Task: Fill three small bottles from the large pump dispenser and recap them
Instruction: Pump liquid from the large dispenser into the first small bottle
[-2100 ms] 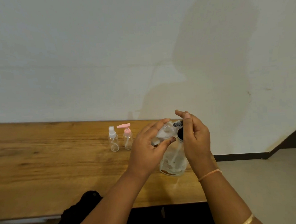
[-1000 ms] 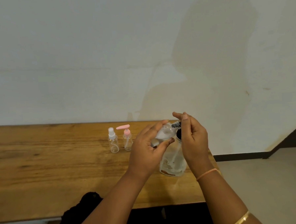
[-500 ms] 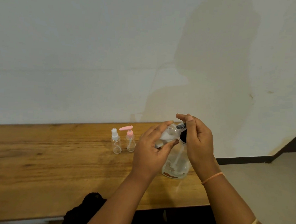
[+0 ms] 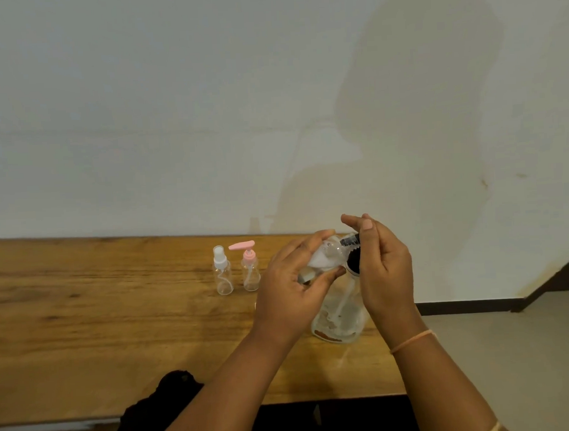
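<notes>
Directly above the large clear plastic pump dispenser (image 4: 341, 317), which stands on the brown wooden table (image 4: 83, 308), you have both hands raised to its black pump head (image 4: 350, 241).

Left hand (image 4: 293, 287): it grips a small clear plastic bottle (image 4: 326, 257), fingers over and thumb under. The bottle lies tilted almost on its side. Its long axis runs from your palm up and rightward, mouth toward the black spout. Whether mouth and spout touch or stand just apart cannot be told. Something white shows in the bottle's lower end.

Right hand (image 4: 383, 269): it is curled over the pump head from the dispenser's right side, thumb on top. The fingers behind are partly hidden.

Assessment: filling is in hand. The next press depends on the bottle's mouth staying in line with the spout, and your left hand, which carries the bottle, is the one to correct it. At this tilt the contents may run back out of the mouth.

Left of the dispenser, well apart from it, a small clear bottle with a white spray cap (image 4: 222, 273) and a small clear bottle with a pink pump top (image 4: 249, 270) stand upright, just beside each other, both capped. Their fill level cannot be judged.
</notes>
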